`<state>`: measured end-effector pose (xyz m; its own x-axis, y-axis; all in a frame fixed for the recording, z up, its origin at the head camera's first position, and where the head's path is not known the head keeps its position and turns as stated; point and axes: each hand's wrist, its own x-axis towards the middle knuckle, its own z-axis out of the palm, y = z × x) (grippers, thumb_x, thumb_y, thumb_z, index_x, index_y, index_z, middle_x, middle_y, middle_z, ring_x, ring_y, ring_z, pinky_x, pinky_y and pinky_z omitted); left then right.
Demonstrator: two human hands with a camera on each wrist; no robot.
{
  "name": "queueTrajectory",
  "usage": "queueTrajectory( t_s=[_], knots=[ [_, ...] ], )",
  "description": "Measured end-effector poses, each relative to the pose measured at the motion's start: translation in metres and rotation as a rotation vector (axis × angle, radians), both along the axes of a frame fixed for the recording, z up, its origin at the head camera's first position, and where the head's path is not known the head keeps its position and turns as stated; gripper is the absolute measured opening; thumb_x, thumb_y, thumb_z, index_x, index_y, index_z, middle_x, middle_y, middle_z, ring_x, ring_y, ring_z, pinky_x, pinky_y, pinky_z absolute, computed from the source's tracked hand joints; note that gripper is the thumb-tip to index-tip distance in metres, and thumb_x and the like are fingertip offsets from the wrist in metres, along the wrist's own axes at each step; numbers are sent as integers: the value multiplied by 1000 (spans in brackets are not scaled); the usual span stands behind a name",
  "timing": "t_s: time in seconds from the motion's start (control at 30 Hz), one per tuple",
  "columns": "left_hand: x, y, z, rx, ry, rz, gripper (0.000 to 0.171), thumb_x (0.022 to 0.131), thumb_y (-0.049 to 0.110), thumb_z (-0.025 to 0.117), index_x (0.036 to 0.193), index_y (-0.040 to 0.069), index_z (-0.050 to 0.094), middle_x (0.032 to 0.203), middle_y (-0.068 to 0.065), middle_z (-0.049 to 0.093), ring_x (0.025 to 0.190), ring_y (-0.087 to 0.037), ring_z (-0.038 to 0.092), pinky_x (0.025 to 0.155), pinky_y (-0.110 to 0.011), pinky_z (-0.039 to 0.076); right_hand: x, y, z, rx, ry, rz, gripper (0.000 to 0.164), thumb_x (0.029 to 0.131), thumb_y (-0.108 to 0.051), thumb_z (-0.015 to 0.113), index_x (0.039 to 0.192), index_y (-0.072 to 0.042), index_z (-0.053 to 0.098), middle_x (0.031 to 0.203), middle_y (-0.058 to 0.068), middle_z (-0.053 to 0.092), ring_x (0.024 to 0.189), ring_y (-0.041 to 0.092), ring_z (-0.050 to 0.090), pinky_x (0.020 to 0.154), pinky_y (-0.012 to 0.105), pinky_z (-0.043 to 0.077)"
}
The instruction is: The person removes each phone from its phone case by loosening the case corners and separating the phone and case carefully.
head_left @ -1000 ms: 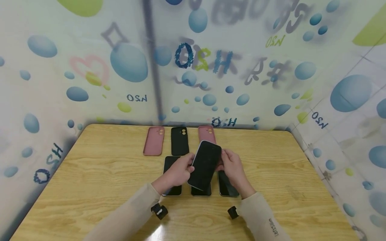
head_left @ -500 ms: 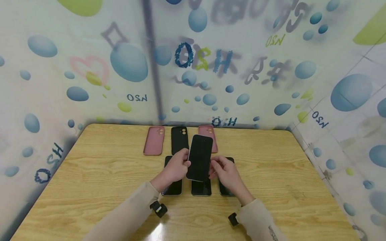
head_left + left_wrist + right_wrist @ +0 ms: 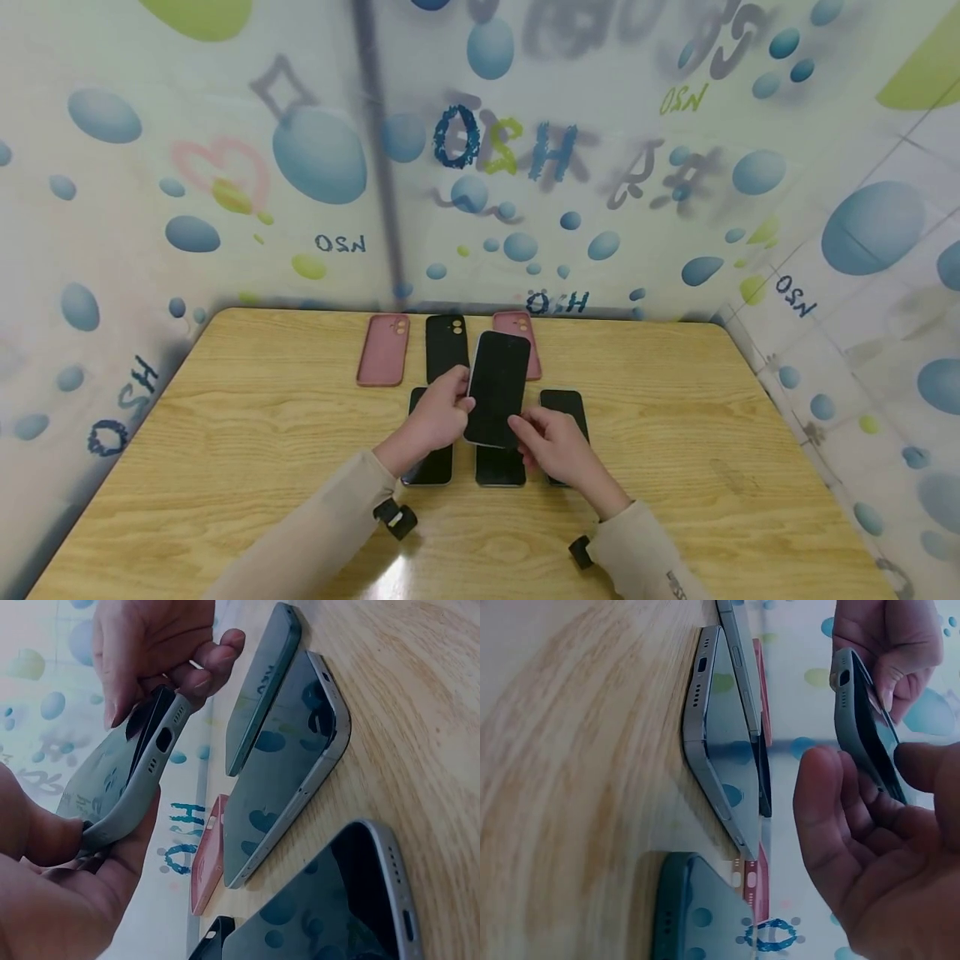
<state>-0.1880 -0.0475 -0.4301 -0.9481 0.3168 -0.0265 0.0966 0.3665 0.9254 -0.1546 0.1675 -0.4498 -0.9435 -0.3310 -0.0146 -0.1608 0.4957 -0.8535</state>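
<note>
Above the table my left hand [image 3: 438,417] grips a dark-screened phone [image 3: 498,387] by its left edge, thumb in front and fingers behind. A grey phone case [image 3: 148,776] is around its back and bottom. In the left wrist view the phone's bottom end stands slightly proud of the case rim, leaving a dark gap. My right hand [image 3: 558,446] pinches the lower right corner, its thumb on the front and its other fingers behind. Below lie three more phones, screens up: a left phone [image 3: 431,468], a middle phone [image 3: 501,471] partly covered, and a right phone [image 3: 564,407].
Along the table's back edge lie a pink phone case [image 3: 382,352], a black phone case [image 3: 446,346] and another pink phone case [image 3: 534,357], partly behind the held phone. A patterned wall [image 3: 637,225] rises behind the wooden table [image 3: 262,400].
The held phone has shifted left and slightly up, and its slant has lessened. My right hand has slid from its upper right edge down to the lower right corner.
</note>
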Motion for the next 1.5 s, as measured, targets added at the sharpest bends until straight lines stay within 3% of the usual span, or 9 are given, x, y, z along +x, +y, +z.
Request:
queueTrajectory(
  t_s=[0.13, 0.33, 0.6, 0.77, 1.07, 1.3, 1.5],
  knots=[
    [3, 2, 0, -13, 9, -14, 26, 99, -13, 49, 122, -5, 58, 117, -19, 72, 92, -23, 64, 74, -31, 48, 1, -3, 0, 118, 64, 10, 36, 106, -34, 59, 82, -9, 63, 61, -1, 55, 49, 10, 51, 48, 24, 41],
    [7, 3, -2, -59, 64, -29, 25, 94, -15, 50, 114, -3, 60, 105, -17, 73, 83, -23, 59, 68, -31, 45, 3, -7, -1, 222, 121, 4, 39, 98, -37, 71, 72, -9, 60, 54, -7, 40, 46, 6, 36, 46, 21, 26],
    [6, 3, -5, -44, 86, -52, 26, 95, -15, 51, 115, -2, 61, 106, -16, 74, 87, -21, 62, 74, -32, 49, 0, -6, -2, 168, 106, -30, 34, 95, -36, 75, 74, -10, 70, 51, -7, 41, 43, 7, 35, 44, 22, 24],
    [5, 3, -4, -33, 79, -76, 22, 97, -13, 53, 115, -1, 61, 106, -15, 74, 88, -20, 64, 74, -34, 51, -2, -2, -4, 95, 32, -54, 41, 94, -34, 77, 64, -10, 63, 49, -7, 41, 41, 8, 34, 43, 22, 23],
    [3, -2, -5, -27, 62, -130, 20, 100, -10, 54, 118, -2, 60, 109, -17, 73, 84, -20, 62, 69, -32, 50, -3, 3, -8, 10, -67, -50, 43, 95, -34, 76, 66, -8, 59, 48, -4, 47, 41, 11, 41, 42, 24, 29],
    [-1, -7, -8, 2, 30, -159, 24, 102, -8, 51, 125, -6, 58, 116, -20, 72, 88, -20, 65, 72, -31, 51, -3, 8, -11, -114, -141, -44, 35, 98, -32, 73, 80, -2, 65, 58, 15, 59, 43, 16, 50, 42, 26, 43],
    [-3, -9, -7, 50, 1, -172, 25, 103, -7, 49, 126, -7, 57, 119, -23, 71, 85, -20, 64, 67, -31, 48, -3, 14, -10, -198, -147, -15, 35, 102, -28, 68, 86, 2, 65, 64, 12, 66, 50, 17, 58, 48, 32, 54]
  ],
)
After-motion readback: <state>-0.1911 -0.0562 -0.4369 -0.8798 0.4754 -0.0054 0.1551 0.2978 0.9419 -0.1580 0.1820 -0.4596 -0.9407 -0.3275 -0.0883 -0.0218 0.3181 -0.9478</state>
